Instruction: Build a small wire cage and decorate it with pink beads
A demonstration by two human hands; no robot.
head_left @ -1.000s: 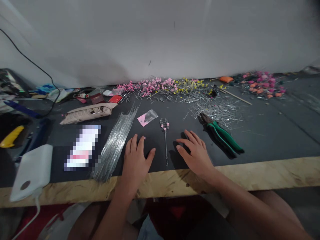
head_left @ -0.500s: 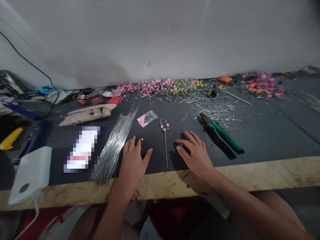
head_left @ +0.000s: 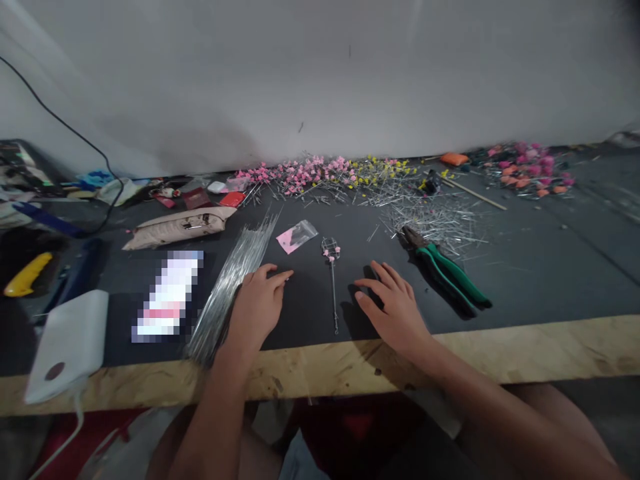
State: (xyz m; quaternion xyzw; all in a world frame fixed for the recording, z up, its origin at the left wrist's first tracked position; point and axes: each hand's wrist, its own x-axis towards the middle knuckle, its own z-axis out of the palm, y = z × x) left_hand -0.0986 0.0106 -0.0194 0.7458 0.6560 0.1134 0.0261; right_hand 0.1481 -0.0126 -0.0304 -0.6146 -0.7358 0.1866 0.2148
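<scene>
My left hand [head_left: 256,303] rests beside a bundle of thin silver wires [head_left: 227,287]. Its thumb and index finger are pinched together where a tiny pink bead lay; the fingertips mostly hide the bead. My right hand [head_left: 393,303] lies with fingers apart on the dark mat, holding nothing. Between both hands is a small twisted-wire piece [head_left: 334,287], with a rounded mesh head carrying pink beads and a loop at its lower end. Just above the left hand sits a small clear zip bag [head_left: 297,237] with pink contents. Green-handled pliers [head_left: 450,273] lie right of my right hand.
Pink-tipped wires [head_left: 313,173] and yellow-tipped wires [head_left: 383,170] line the wall. Loose wire pieces [head_left: 440,223] lie behind the pliers. At left are a blurred-out phone [head_left: 167,297], a white power bank [head_left: 70,347], a beige pouch [head_left: 177,228] and a yellow-handled tool [head_left: 27,275].
My left hand has turned and drawn its spread fingers into a pinch over the tiny pink bead. My right hand stays in place. The view has shifted slightly.
</scene>
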